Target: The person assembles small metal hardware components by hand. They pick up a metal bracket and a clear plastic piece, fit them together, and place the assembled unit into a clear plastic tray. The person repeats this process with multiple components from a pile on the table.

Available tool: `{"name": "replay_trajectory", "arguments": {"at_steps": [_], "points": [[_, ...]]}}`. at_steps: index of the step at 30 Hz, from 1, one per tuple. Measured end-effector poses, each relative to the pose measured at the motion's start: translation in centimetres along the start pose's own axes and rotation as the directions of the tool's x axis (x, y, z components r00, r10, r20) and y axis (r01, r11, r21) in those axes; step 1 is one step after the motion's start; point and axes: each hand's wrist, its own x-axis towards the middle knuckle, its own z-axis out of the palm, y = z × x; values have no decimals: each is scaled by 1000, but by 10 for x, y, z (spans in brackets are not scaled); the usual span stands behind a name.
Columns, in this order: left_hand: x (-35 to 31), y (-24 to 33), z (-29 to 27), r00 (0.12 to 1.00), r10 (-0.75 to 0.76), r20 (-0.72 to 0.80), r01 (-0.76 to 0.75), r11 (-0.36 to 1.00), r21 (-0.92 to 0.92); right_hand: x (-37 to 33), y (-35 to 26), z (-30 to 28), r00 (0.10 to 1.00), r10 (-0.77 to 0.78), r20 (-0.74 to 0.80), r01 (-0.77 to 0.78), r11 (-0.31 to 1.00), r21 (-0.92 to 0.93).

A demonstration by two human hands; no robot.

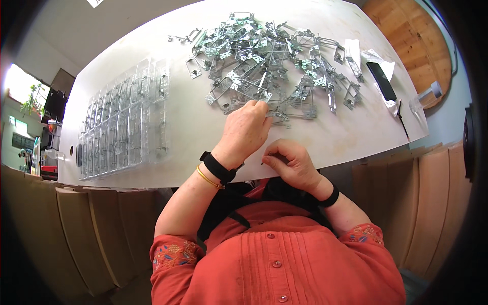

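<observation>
A loose heap of thin silvery metal brackets point(254, 56), many of them frame-shaped, covers the far middle of the white table. My left hand point(246, 127) reaches the heap's near edge. Its fingers are closed and touch the brackets there; what lies between them is hidden. Closer to my body, my right hand point(292, 163) hovers by the table's front edge, thumb and forefinger pinched. A tiny dark tip shows at that pinch, too small to name.
On the left lie clear plastic trays point(124, 122) with metal pieces in their compartments. At the right are a black phone point(381, 81), white paper point(352, 48), a thin black rod point(403, 121) and a clear bottle point(426, 96). Cardboard point(76, 229) stands below the table's edge.
</observation>
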Motion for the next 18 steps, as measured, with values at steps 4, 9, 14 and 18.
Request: {"name": "replay_trajectory", "arguments": {"at_steps": [4, 9, 14, 18], "points": [[7, 0, 5, 1000, 8, 27, -9, 999, 45, 1, -2, 1, 1000, -14, -3, 14, 1000, 3], [9, 3, 11, 997, 75, -16, -75, 997, 21, 1, 0, 1, 999, -30, -17, 30, 999, -18], [10, 6, 12, 989, 109, -100, -111, 994, -13, 2, -1, 2, 999, -34, -15, 33, 999, -22], [8, 8, 12, 975, 135, -174, -143, 989, -31, 2, -1, 4, 998, -50, -36, 49, 999, -23]]}}
